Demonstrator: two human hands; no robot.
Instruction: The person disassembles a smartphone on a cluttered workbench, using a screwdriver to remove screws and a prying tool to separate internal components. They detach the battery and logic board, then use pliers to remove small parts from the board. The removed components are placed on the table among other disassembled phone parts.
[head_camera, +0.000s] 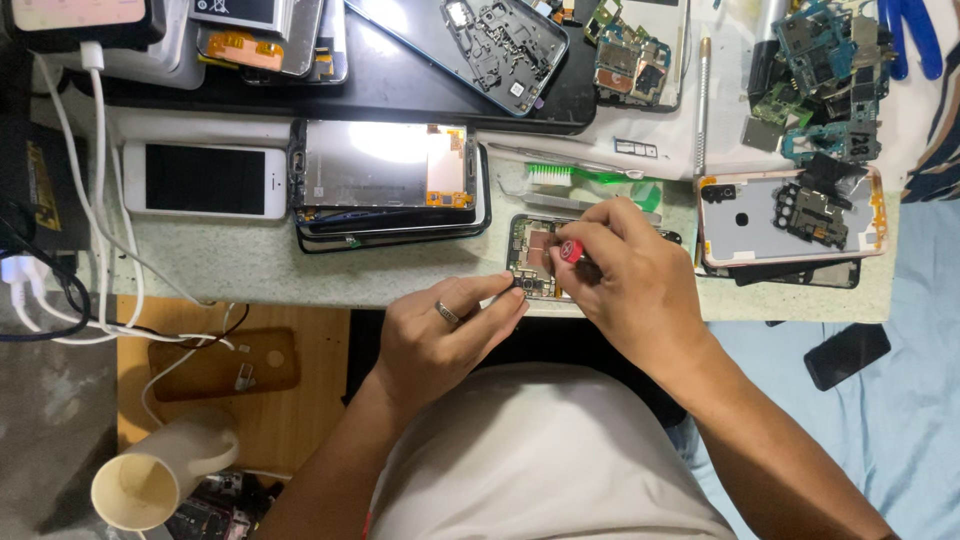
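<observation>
White shirt fabric fills the bottom of the view, both forearms reaching out over it. Left hand (445, 335), ring on one finger, has its fingers pinched together against the lower edge of the opened phone (532, 258) at the near rim of the speckled surface (250, 262). Right hand (630, 280) has its fingers clamped on a red-capped screwdriver (570, 251), tip hidden over the exposed board. Risk, judged: phone sits at the very edge, so a slip of the tip could gouge copper shielding or flick a tiny screw to the floor. Nearby: white phone (205, 180), glossy and flat; bare metal display frame (385, 165) with orange flex; green brush (590, 176); pink back cover (790, 215) carrying dark boards; cream mug (150, 480) below.
</observation>
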